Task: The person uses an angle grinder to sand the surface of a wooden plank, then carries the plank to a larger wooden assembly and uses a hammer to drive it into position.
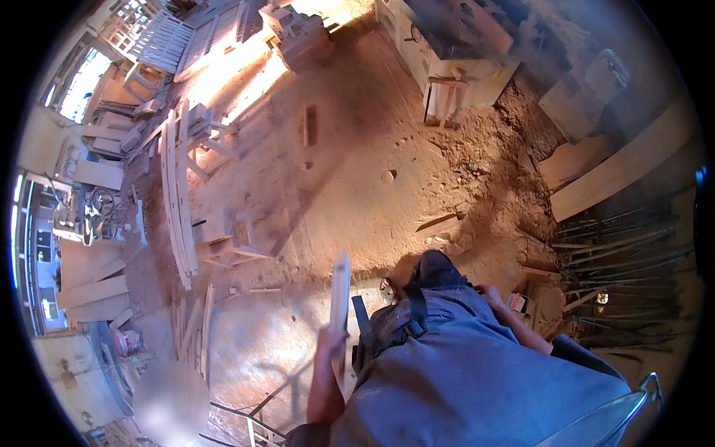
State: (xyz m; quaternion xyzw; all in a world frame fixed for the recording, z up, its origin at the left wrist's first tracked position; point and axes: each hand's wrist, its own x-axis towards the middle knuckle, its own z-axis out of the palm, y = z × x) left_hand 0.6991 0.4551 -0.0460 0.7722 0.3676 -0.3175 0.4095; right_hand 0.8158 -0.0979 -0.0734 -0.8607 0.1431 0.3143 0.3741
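Left hand (332, 340) wraps a pale strip (340, 293) pointing twelve, seemingly for balance; right hand (492, 300) at four, grip I can't tell

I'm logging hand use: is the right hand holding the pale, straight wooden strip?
No, the pale, straight wooden strip is held in the left hand.

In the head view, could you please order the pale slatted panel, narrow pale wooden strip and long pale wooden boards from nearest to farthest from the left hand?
1. Narrow pale wooden strip: held in the left hand.
2. Long pale wooden boards: farther out, left of centre.
3. Pale slatted panel: at the far upper left.
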